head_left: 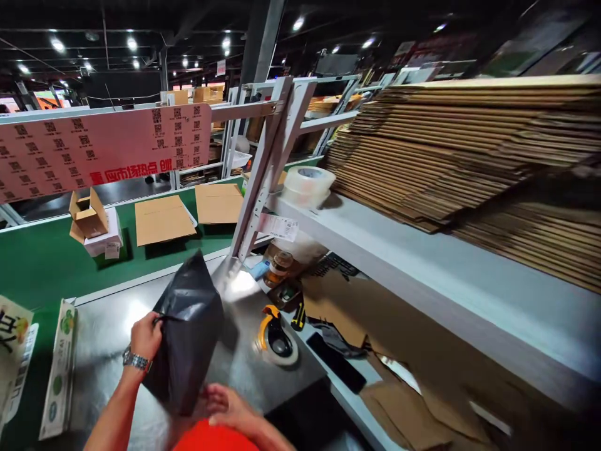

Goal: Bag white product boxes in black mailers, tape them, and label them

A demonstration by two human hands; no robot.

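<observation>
My left hand [146,341], with a metal watch on its wrist, pinches the left edge of a black plastic mailer bag [192,326]. The bag stands tilted above the metal table [106,338], and what is inside it cannot be seen. Close to the bag's lower right corner is my right hand [228,404], its fingers loosely spread and a little blurred; it does not appear to grip the bag. To the right of the bag, a yellow and black tape dispenser [277,338] lies on the metal surface.
A green conveyor [37,257] runs behind the table, carrying cartons and flat parcels [164,220]. At right, a white shelf [375,232] bears stacked flat cardboard [446,144] and clear tape rolls [307,186]. Below are a yellow utility knife [298,317] and a black phone [335,362].
</observation>
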